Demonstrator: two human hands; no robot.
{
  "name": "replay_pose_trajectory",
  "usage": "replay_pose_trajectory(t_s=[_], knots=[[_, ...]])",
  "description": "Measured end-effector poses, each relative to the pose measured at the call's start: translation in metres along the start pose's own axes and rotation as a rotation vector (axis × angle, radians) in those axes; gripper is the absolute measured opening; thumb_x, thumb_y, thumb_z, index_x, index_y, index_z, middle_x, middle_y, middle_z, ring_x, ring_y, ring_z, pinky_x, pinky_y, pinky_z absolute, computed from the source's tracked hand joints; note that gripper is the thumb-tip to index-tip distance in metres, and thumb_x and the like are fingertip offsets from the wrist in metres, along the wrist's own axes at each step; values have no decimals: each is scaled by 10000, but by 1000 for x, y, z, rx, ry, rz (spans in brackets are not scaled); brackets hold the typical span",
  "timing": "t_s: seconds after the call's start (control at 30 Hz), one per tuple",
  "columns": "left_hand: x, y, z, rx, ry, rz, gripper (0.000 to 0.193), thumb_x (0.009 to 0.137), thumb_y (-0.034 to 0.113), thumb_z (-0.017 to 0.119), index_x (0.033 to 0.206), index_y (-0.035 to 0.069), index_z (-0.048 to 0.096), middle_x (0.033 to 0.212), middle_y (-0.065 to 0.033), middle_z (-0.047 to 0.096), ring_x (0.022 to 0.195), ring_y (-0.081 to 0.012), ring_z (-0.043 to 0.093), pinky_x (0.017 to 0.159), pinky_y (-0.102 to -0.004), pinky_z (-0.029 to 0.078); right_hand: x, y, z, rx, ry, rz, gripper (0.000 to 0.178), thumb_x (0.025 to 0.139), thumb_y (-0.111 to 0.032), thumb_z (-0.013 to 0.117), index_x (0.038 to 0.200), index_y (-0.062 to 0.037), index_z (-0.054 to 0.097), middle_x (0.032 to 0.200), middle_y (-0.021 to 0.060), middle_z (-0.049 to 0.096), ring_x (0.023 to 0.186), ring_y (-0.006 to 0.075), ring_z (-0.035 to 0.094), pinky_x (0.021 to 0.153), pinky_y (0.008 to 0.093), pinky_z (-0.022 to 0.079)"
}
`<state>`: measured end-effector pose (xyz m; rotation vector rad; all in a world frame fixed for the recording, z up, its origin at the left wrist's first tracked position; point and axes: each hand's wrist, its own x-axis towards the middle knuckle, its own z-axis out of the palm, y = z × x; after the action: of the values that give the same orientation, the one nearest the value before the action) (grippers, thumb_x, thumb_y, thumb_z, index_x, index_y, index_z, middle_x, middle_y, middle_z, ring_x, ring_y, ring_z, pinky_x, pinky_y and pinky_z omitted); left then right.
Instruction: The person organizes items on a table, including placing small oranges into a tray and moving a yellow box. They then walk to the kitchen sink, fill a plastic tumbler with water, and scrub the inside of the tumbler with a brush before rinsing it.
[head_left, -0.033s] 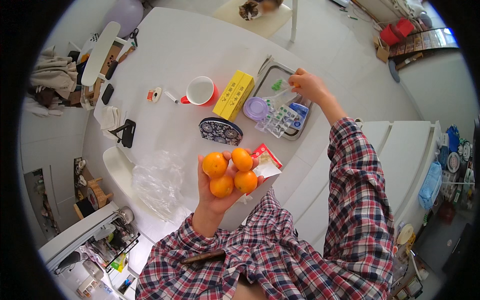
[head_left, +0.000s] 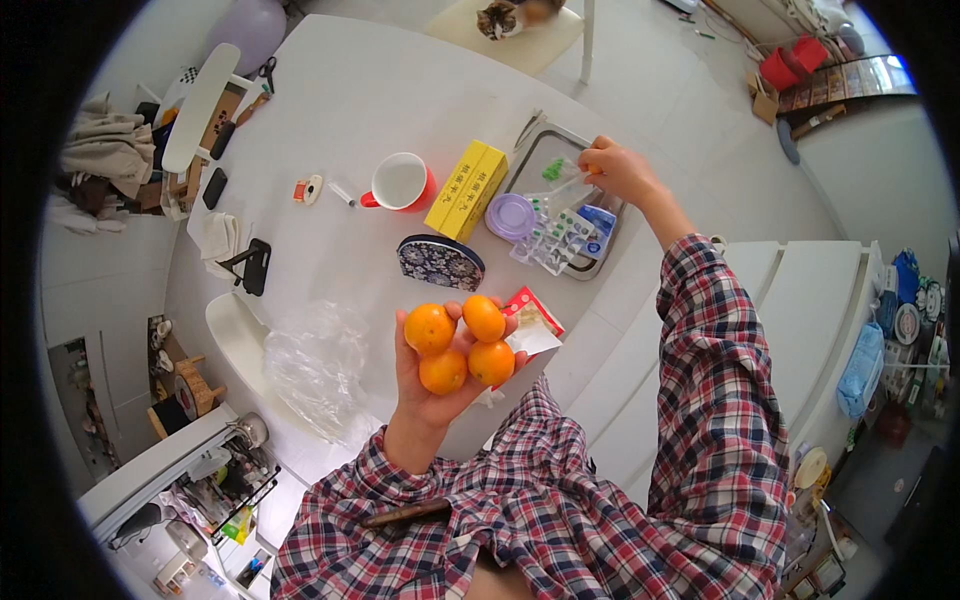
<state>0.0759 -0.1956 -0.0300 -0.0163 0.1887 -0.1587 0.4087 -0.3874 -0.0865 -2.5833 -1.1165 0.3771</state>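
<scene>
My left hand (head_left: 432, 385) is raised palm up over the near edge of the white table (head_left: 330, 90) and cups several oranges (head_left: 462, 340). My right hand (head_left: 620, 170) reaches out to the far side of a metal tray (head_left: 533, 150). Its fingers pinch a clear plastic piece (head_left: 562, 188) with a green bit at its end. In the tray lie a purple lid (head_left: 512, 215), a clear plastic blister pack (head_left: 552, 240) and a blue packet (head_left: 600, 222).
A red mug (head_left: 400, 182), a yellow box (head_left: 466, 190) and a dark patterned pouch (head_left: 441, 262) stand left of the tray. A crumpled clear bag (head_left: 318, 365) lies near the table's front edge, with a red-and-white packet (head_left: 530, 318) behind the oranges. A cat (head_left: 505, 15) sits beyond the table.
</scene>
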Motion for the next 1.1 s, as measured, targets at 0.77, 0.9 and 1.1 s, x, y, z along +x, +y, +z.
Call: replay_pose_trajectory(t_s=[0.77,0.9,1.1], knots=[[6,1,-3,29,-32,30,489,898,589,520,1132,170,609,1373,-133,384,1268,-344,452,1017,-649,336,28,-3,-17,-504,-55,-220,106,833,-133,603,922,-178,636,1052,37,578,973,249,617,773,367,508],[12,1,-2,18,-11,10,498,896,586,526,1144,162,606,1384,-137,398,1280,-348,435,1019,-648,338,21,4,-26,-402,-151,-121,70,841,-128,604,894,-162,635,1033,37,585,940,253,621,752,366,500],[42,10,15,63,36,14,516,885,589,540,1168,163,602,1373,-139,436,1288,-346,420,1025,-630,342,43,-10,-32,-227,-135,15,103,786,-160,672,885,-157,640,985,42,622,911,249,637,735,369,504]])
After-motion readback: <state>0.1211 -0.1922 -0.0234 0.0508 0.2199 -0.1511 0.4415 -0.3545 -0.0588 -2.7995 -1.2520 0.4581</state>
